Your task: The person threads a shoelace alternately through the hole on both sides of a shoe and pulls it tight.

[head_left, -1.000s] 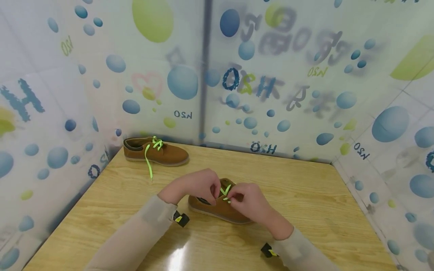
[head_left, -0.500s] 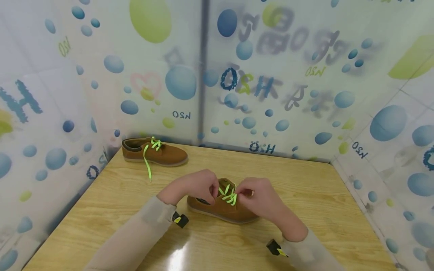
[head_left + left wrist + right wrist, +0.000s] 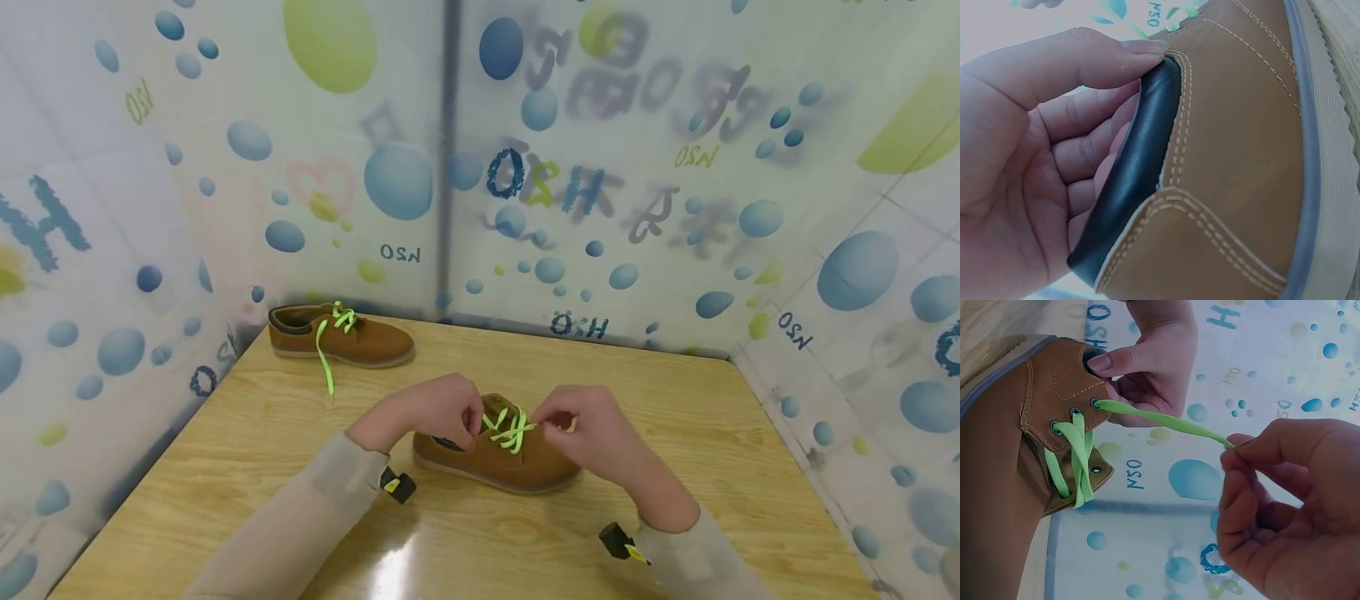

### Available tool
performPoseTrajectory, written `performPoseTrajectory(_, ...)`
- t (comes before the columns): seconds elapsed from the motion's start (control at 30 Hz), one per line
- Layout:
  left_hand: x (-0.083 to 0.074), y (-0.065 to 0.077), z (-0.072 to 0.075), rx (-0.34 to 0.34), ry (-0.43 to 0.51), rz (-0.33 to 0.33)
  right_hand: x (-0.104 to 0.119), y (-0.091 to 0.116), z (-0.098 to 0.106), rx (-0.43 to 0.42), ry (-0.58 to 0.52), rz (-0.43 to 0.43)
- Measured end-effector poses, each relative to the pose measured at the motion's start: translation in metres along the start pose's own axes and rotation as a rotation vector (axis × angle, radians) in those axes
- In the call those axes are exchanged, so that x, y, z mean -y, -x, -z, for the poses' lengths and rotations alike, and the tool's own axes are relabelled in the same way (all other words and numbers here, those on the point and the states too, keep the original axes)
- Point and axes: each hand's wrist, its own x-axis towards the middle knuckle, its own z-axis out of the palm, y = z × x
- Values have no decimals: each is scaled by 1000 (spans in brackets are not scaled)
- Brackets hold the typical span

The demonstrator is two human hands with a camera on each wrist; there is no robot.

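A brown shoe (image 3: 498,468) with dark collar lining stands on the table, toe to the right. My left hand (image 3: 448,408) grips its near side by the opening. The left wrist view shows the thumb at the end of the dark collar (image 3: 1150,134) and the other fingers inside the shoe. Thumb and forefinger of my right hand (image 3: 592,429) pinch the end of a neon green shoelace (image 3: 1160,420). That lace stretches nearly straight from the top eyelet (image 3: 1095,403) to the fingertips. Lower down, lace crosses between the eyelet flaps; one eyelet (image 3: 1096,469) on the far flap holds no lace.
Another brown shoe (image 3: 360,343) stands at the table's back left corner, its green lace (image 3: 326,367) hanging over the side onto the table. The wooden table (image 3: 660,417) meets patterned walls (image 3: 517,275) at the back and sides.
My right hand has moved right and slightly up, away from the shoe, drawing the lace out; more green lace shows over the shoe's front. The left hand has kept its place.
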Motion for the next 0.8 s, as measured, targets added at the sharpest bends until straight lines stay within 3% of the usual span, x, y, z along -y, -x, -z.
performPoseTrajectory(0.23,0,0,0,1,3,-5,-10,-3,8,180,-10,-114)
performPoseTrajectory(0.43,0,0,0,3,7,5,-14,-3,16,319,-111,-183)
performPoseTrajectory(0.8,-2,1,1,0,17,10,-17,-1,8,487,-230,-39)
